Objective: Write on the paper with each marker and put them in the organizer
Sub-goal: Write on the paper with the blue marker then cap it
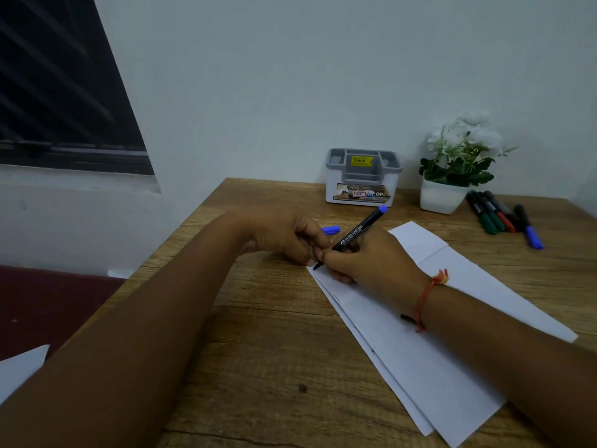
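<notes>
Desk: folded white paper lies right of centre. Grey-white organizer at the back edge, beside a potted plant. Right hand grips an uncapped blue marker, tip on the paper's near-left corner. Left hand, fingers curled, holds the blue cap. Spare markers lie right of the plant.

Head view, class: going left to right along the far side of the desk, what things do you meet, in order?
In order: grey organizer → white pot with the flowering plant → bunch of green and red markers → lone blue marker.
</notes>
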`<state>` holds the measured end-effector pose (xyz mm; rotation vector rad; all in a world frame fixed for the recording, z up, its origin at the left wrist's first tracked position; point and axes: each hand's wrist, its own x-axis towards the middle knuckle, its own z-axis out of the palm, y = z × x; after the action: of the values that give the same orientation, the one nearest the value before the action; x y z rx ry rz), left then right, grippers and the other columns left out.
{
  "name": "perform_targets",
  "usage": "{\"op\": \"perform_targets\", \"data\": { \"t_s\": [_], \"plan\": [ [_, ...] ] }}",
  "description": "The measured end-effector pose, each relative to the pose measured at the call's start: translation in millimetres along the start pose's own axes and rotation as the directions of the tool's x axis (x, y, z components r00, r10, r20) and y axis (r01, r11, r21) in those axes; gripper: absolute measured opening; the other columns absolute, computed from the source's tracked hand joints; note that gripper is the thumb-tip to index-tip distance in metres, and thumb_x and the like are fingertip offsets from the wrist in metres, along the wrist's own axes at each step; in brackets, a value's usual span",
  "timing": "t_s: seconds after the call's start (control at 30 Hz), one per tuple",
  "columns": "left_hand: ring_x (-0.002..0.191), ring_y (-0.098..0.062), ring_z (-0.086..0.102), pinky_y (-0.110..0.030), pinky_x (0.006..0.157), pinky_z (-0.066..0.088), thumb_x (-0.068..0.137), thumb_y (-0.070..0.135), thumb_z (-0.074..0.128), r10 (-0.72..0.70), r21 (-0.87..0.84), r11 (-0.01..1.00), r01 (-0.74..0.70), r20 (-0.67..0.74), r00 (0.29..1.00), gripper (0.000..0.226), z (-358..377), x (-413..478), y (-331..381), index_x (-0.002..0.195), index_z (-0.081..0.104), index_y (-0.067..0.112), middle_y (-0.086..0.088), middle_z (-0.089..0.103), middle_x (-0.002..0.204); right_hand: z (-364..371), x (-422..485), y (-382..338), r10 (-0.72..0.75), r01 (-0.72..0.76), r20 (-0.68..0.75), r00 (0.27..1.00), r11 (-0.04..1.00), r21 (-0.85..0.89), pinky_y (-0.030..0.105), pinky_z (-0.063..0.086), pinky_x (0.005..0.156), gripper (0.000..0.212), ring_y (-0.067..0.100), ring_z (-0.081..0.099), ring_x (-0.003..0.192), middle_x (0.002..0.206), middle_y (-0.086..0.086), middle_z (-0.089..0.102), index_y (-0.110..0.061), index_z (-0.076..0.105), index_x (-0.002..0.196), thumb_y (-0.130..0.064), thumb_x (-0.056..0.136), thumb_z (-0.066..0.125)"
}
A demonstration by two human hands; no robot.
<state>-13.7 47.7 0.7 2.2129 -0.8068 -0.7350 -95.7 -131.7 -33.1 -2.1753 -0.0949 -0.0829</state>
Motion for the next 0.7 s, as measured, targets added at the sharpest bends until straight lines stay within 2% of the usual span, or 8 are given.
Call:
{"op": "perform_targets", "data": {
  "t_s": [0.1, 0.3, 0.4, 0.63, 0.7],
  "plan": [
    [0.064, 0.007, 0.06, -0.009, 0.063, 0.045, 0.085, -0.006, 0.067, 0.001, 0.0, 1.0, -0.001, 0.0, 1.0, 0.036, 0.2, -0.3, 0.2, 0.116, 0.067, 0.01, 0.02, 0.069, 0.069, 0.3, 1.0, -0.4, -0.008, 0.007, -0.016, 1.0, 0.999, -0.038, 0.029, 0.053, 0.061, 0.029, 0.009, 0.064, 0.055, 0.064, 0.01, 0.074, -0.004, 0.076, 0.071, -0.03, 0.085, 0.074],
    [0.065, 0.007, 0.06, -0.008, 0.063, 0.045, 0.085, -0.005, 0.067, -0.007, 0.0, 1.0, 0.007, 0.001, 1.0, 0.038, 0.4, -0.2, 2.0, 0.12, 0.066, 0.009, 0.02, 0.069, 0.07, 0.4, 1.9, 0.9, 0.006, -0.009, -0.043, 0.999, 0.998, -0.063, 0.03, 0.056, 0.065, 0.028, 0.013, 0.07, 0.059, 0.064, 0.007, 0.075, -0.006, 0.076, 0.072, -0.031, 0.085, 0.073],
    [0.066, 0.007, 0.061, -0.008, 0.064, 0.045, 0.085, -0.006, 0.066, -0.01, -0.014, 1.0, 0.01, 0.01, 1.0, 0.037, 0.5, -0.2, 1.4, 0.12, 0.065, 0.008, 0.018, 0.07, 0.071, 0.5, 1.8, 0.2, 0.017, -0.019, -0.04, 0.999, 0.999, -0.037, 0.024, 0.054, 0.06, 0.025, 0.009, 0.068, 0.057, 0.064, 0.006, 0.075, -0.007, 0.076, 0.073, -0.029, 0.085, 0.073],
    [0.064, 0.007, 0.061, -0.008, 0.062, 0.046, 0.085, -0.009, 0.064, -0.007, -0.04, 0.999, 0.007, 0.005, 1.0, 0.037, 1.3, -0.1, 0.3, 0.119, 0.065, 0.007, 0.017, 0.07, 0.068, 0.2, 2.0, 2.2, 0.02, -0.02, -0.01, 1.0, 0.999, 0.029, 0.028, 0.051, 0.062, 0.022, 0.007, 0.064, 0.055, 0.057, 0.002, 0.069, -0.007, 0.074, 0.072, -0.026, 0.081, 0.073],
    [0.066, 0.004, 0.061, -0.01, 0.064, 0.046, 0.085, -0.007, 0.065, -0.002, -0.04, 0.999, 0.002, 0.003, 1.0, 0.037, 0.6, 0.4, -1.4, 0.119, 0.067, 0.007, 0.014, 0.071, 0.075, -2.2, 3.3, 3.5, 0.033, -0.034, 0.012, 0.999, 0.996, 0.084, 0.034, 0.051, 0.065, 0.022, 0.01, 0.062, 0.057, 0.058, 0.004, 0.067, -0.006, 0.073, 0.07, -0.025, 0.081, 0.07]
  ]
}}
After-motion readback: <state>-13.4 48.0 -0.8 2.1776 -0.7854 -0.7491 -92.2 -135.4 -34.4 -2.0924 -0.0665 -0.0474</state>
